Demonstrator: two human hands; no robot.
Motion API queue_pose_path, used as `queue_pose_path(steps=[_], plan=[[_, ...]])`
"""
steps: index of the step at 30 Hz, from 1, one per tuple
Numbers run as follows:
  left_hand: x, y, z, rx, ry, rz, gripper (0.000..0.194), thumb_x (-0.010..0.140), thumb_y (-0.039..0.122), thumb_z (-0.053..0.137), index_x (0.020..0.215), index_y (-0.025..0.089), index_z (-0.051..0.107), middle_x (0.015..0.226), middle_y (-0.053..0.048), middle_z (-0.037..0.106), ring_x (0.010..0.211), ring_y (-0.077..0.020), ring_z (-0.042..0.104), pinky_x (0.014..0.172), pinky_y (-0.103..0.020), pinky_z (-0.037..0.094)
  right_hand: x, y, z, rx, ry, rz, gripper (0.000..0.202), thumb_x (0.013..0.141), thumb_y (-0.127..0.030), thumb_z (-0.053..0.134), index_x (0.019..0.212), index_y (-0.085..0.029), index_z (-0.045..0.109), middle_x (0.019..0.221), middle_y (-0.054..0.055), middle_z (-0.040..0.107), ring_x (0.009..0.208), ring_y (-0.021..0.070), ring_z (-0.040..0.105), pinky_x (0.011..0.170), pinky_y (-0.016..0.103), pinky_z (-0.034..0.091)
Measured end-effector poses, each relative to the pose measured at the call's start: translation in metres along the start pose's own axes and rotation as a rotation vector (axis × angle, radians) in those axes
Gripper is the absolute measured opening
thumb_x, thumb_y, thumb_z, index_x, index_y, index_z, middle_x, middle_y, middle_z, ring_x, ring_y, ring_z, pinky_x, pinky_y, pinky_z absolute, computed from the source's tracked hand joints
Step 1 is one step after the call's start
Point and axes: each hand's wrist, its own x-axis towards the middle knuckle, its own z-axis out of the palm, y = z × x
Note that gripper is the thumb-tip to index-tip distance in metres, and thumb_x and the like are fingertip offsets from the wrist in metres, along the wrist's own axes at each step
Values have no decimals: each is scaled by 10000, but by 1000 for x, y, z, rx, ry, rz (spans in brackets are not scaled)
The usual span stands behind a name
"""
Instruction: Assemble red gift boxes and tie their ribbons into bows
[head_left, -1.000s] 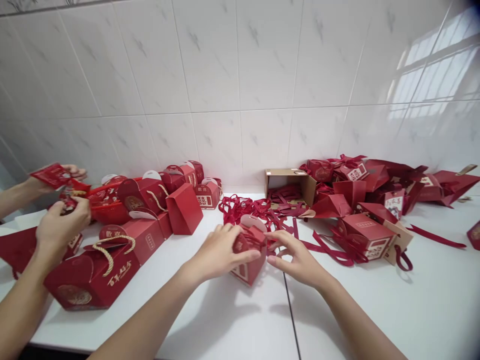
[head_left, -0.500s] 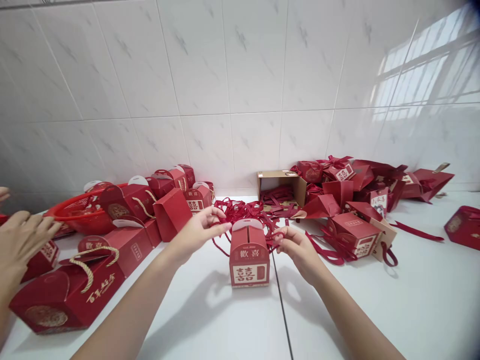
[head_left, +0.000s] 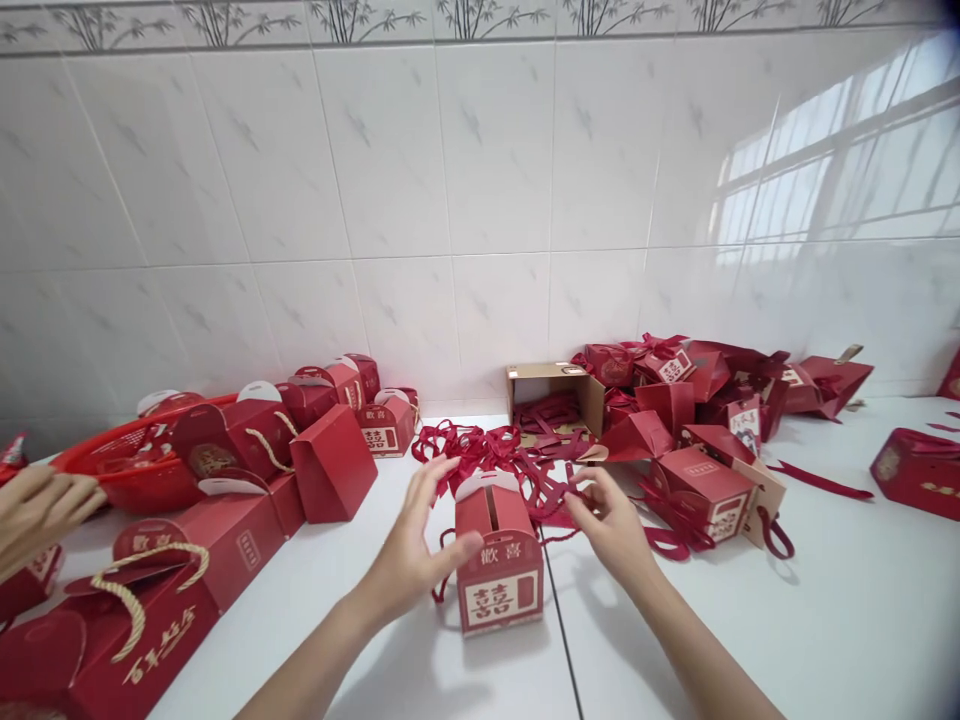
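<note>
A small red gift box with gold lettering stands upright on the white table, its top flaps nearly together and a narrow slot between them. My left hand is at the box's left side, fingers and thumb spread; the thumb overlaps the box edge, though contact is unclear. To the right, my right hand hovers with thumb and forefinger apart. A dark red cord runs from the box's right side toward it. Another length hangs at the left side. Behind the box lies a tangle of red ribbons.
Finished-looking red boxes with rope handles line the left, beside a red plastic basket. A co-worker's hand is at far left. An open cardboard box holds ribbons. Folded red boxes pile up at right, before a tiled wall.
My left hand has spread its fingers and come down along the box's left side. My right hand's pinch has opened. The view has tilted up, and the co-worker's hand sits further left.
</note>
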Motion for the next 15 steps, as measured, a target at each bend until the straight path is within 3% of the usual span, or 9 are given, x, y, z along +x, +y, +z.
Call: queue_pose_path(steps=[2, 4, 5, 7, 10, 12, 15], plan=[[-5, -13, 11, -57, -142, -34, 871, 725, 524, 688, 1455, 294, 272, 1549, -114, 204, 1414, -350, 212, 1098, -462, 324, -3, 9, 3, -288, -41, -132, 336, 743, -278, 608, 1077, -253, 637, 1021, 106, 613, 985, 301, 566, 838, 470, 454], [-9, -20, 16, -115, -235, -42, 853, 779, 510, 643, 1479, 297, 205, 1561, -103, 190, 1417, -334, 215, 1118, -459, 301, -8, 14, 7, -391, -109, -199, 490, 739, -250, 601, 1228, -272, 602, 1386, 137, 432, 1301, 364, 354, 1027, 557, 315], [-11, -22, 17, -144, -263, -38, 832, 804, 493, 622, 1484, 300, 183, 1558, -98, 210, 1407, -324, 244, 1121, -454, 299, -10, 13, 9, -366, -161, -202, 532, 753, -246, 584, 1284, -274, 563, 1465, 122, 351, 1367, 354, 267, 1075, 559, 259], [-13, -21, 16, -194, -273, -41, 833, 815, 470, 623, 1486, 295, 162, 1547, -100, 244, 1379, -321, 296, 1118, -460, 297, -16, 8, 15, -197, -313, -147, 555, 812, -251, 514, 1365, -283, 475, 1499, 89, 332, 1395, 293, 261, 1119, 515, 232], [-15, -19, 13, -268, -236, -62, 849, 808, 460, 637, 1478, 269, 153, 1540, -123, 241, 1362, -332, 311, 1095, -474, 310, -23, -5, 22, 136, -479, 19, 531, 893, -305, 415, 1422, -308, 372, 1418, 60, 462, 1321, 226, 410, 1093, 437, 327], [-16, -20, 12, -337, -233, -35, 806, 817, 445, 631, 1455, 263, 172, 1520, -133, 269, 1348, -327, 330, 1078, -468, 324, -25, -11, 26, 234, -450, 101, 526, 905, -385, 430, 1419, -292, 374, 1324, 70, 537, 1247, 225, 483, 1040, 405, 393], [-16, -23, 12, -426, -239, 66, 662, 840, 404, 598, 1383, 281, 240, 1490, -121, 301, 1356, -315, 318, 1061, -456, 333, -26, -13, 30, 175, -346, 120, 565, 847, -473, 552, 1355, -243, 460, 1207, 88, 593, 1067, 233, 575, 911, 372, 479]])
